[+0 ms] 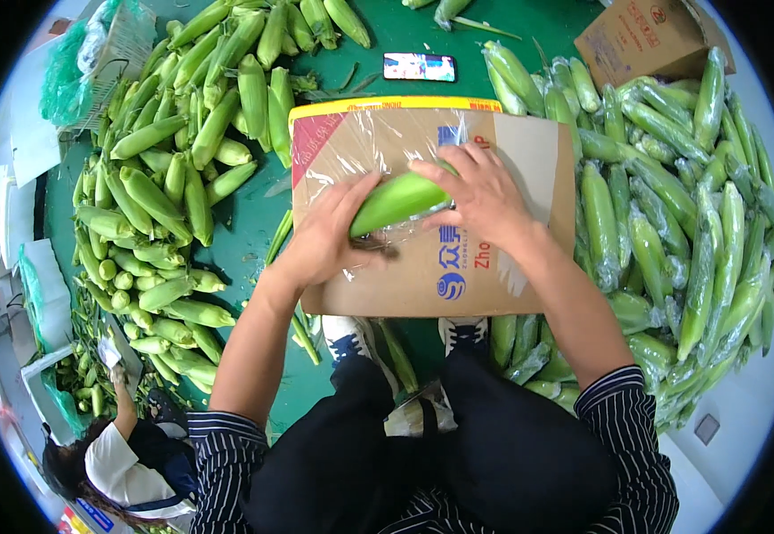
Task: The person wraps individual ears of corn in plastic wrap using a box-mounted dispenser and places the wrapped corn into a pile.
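An ear of corn in its green husk (403,200) lies across the top of a cardboard box (367,287), tilted up to the right. Around its lower left end curl the fingers of my left hand (327,230). My right hand (477,190) holds the upper right end, thumb below and fingers over it. Clear plastic film (387,147) is spread over the box under the corn, with wrinkles running away from it. Whether the film goes round the underside of the ear is hidden. A yellow strip (393,103) runs along the far edge of the box.
Unwrapped husked corn (160,193) is heaped on the left, film-wrapped corn (654,233) on the right. A phone (419,67) lies beyond the box. An open carton (640,40) stands far right, a white crate (120,50) far left. Another person (130,464) is at lower left.
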Available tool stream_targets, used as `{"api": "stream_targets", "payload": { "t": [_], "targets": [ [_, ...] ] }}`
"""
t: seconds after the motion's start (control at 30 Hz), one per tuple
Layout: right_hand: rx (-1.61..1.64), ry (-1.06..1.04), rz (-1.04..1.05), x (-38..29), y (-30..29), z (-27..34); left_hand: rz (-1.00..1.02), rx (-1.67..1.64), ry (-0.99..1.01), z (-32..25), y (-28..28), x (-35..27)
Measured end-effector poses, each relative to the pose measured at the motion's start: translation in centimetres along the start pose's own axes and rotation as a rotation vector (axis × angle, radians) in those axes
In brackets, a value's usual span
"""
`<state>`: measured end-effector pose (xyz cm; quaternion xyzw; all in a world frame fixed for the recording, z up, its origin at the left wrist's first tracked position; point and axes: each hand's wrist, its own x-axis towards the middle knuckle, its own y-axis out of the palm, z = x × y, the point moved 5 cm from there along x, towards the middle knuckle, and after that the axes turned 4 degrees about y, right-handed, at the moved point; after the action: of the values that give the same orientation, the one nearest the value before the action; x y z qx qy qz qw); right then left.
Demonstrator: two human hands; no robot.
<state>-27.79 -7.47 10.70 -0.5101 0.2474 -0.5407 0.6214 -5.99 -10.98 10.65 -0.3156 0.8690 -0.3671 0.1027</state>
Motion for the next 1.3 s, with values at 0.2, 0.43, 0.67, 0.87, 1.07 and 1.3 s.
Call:
{"api": "stream_targets", "payload": {
  "t": [0.2, 0.43, 0.67, 0.87, 1.07, 1.3],
  "targets": [
    [0.062, 0.123, -0.018, -1.5, -0.8, -2.1, -0.189, 0.362, -0.172, 0.6, 0.7, -6.0],
    [0.115, 0.267, -0.063, -2.1, -1.9, -2.7, -0.393, 0.409, 0.005, -0.3, 0.0, -4.9],
    [0.56, 0.165, 0.614, -4.0, -2.0, 0.3, -0.456, 0.058, 0.123, -4.9, 1.8, -5.0],
    [-0.011, 0.09, -0.089, -2.2, -3.7, 0.9, -0.677, 0.315, -0.322, -0.6, -2.7, 3.1],
    [-0.084, 0.192, 0.07, 0.6, 0.5, -2.9, -0.303, 0.648, 0.133, -5.4, 2.2, 5.1],
    [0.329, 0.383, 0.797, -0.6, -2.0, 0.5, 0.023, 0.397, 0.02, -5.4, 2.9, 2.9]
  ]
}}
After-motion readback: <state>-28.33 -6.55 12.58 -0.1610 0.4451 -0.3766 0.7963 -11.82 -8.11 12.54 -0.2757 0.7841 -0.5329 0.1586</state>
